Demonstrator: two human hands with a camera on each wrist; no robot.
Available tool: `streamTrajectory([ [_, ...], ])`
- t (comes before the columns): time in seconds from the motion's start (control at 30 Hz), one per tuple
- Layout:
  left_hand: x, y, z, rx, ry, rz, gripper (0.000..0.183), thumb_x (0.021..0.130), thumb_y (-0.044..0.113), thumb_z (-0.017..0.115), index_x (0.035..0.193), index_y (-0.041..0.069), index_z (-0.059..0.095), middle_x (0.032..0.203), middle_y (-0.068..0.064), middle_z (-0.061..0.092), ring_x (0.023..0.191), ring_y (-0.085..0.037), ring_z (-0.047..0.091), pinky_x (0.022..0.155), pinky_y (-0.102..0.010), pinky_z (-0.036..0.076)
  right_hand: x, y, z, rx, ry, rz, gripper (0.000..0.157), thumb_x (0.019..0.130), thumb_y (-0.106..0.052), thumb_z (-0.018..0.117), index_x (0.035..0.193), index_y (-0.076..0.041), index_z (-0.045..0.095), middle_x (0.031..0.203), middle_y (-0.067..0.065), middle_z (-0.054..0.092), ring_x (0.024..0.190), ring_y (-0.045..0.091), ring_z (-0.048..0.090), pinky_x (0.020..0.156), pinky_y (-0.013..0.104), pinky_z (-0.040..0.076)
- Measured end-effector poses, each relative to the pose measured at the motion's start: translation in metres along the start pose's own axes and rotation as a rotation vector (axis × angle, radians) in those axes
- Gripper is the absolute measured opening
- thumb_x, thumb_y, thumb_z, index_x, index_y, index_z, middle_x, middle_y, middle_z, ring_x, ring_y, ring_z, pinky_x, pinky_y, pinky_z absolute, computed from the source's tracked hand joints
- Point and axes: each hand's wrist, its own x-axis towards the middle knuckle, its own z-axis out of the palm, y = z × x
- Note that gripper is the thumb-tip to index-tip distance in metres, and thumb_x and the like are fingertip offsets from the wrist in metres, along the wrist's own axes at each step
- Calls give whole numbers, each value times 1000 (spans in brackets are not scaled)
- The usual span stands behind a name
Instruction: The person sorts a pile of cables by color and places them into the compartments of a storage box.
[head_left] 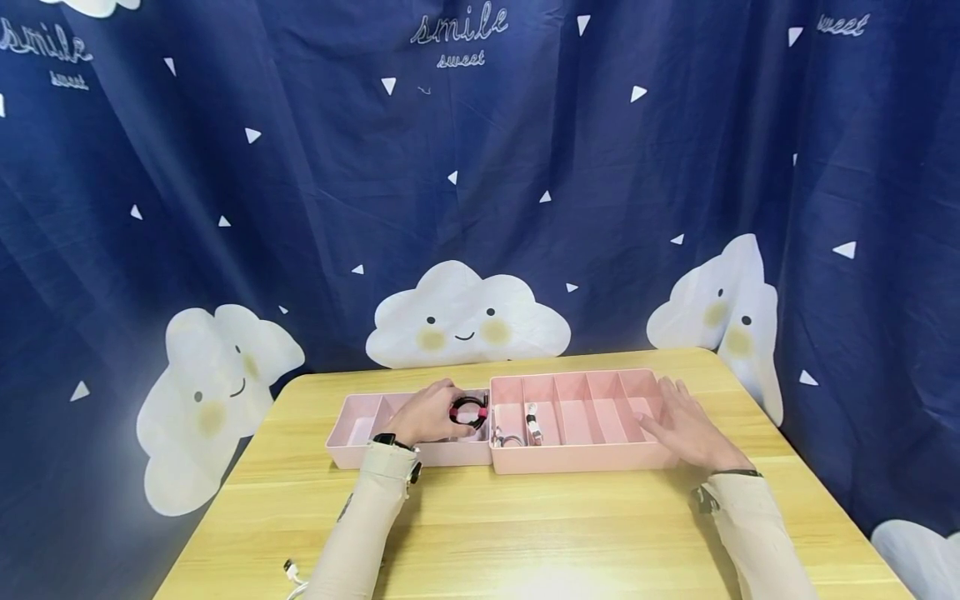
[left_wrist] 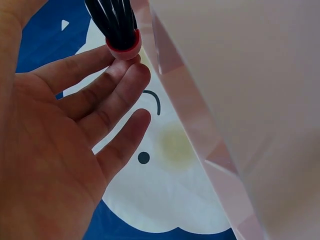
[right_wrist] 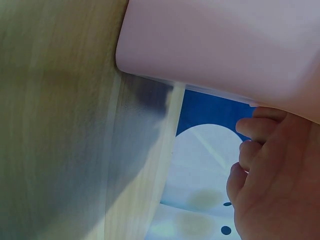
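Observation:
My left hand [head_left: 429,414] pinches a coiled black cable [head_left: 469,399] over the right end of the left pink box [head_left: 453,455]. Red bands [head_left: 482,412] wrap the coil; the left wrist view shows one band [left_wrist: 125,50] around the black strands [left_wrist: 114,20] at my fingertips, with the other fingers spread loosely. At the far right end of the divided pink box [head_left: 585,459], my right hand [head_left: 693,435] rests over the end wall. Its thumb reaches inside the rim, and in the right wrist view its relaxed fingers [right_wrist: 250,155] lie outside the wall.
Inside the divided box, a banded white-and-black cable [head_left: 533,423] lies in the second compartment and a greyish coil [head_left: 512,440] in the leftmost one. Both boxes stand side by side on the wooden table [head_left: 525,517]. A white USB cable [head_left: 294,573] lies at the front left.

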Motion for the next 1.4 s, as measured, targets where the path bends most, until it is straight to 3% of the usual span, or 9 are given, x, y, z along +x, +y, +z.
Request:
streamTrajectory([
  [0.43,2,-3,4,-5,-1,14,54,77,41,85,120,10,74,105,-12,67,85,-17,53,76,-35,45,1,0,0,5,-3,5,93,103,-48,53,156,19,17,162,43,15,151,64,7,121,73,13],
  [0.7,2,-2,4,-15,0,24,54,78,40,85,118,5,74,105,-13,68,85,-17,53,77,-35,46,2,2,1,6,-2,3,93,103,-48,54,156,19,17,163,42,15,152,63,6,121,73,12],
  [0.87,3,-2,5,-14,12,22,51,77,40,84,115,8,75,103,-13,67,83,-16,53,75,-34,46,1,0,0,9,-6,6,93,103,-49,54,156,19,17,163,42,15,152,62,6,121,73,13],
  [1.0,2,-2,6,-4,9,23,53,79,41,83,121,10,74,104,-12,67,83,-16,52,75,-33,46,0,0,0,3,-8,9,93,103,-49,54,156,19,17,163,42,16,152,62,7,121,73,13],
  [1.2,1,-2,8,-42,-6,18,66,82,38,84,134,2,67,111,-15,66,91,-17,57,80,-36,52,1,0,0,-3,-1,2,93,103,-48,54,155,20,18,163,42,17,151,63,9,121,73,14],
  [1.4,1,-5,8,-43,-13,0,69,82,40,83,137,1,66,117,-16,67,97,-19,59,86,-37,52,2,1,1,-1,-1,1,92,103,-48,54,155,20,18,162,43,17,151,64,8,120,73,14],
])
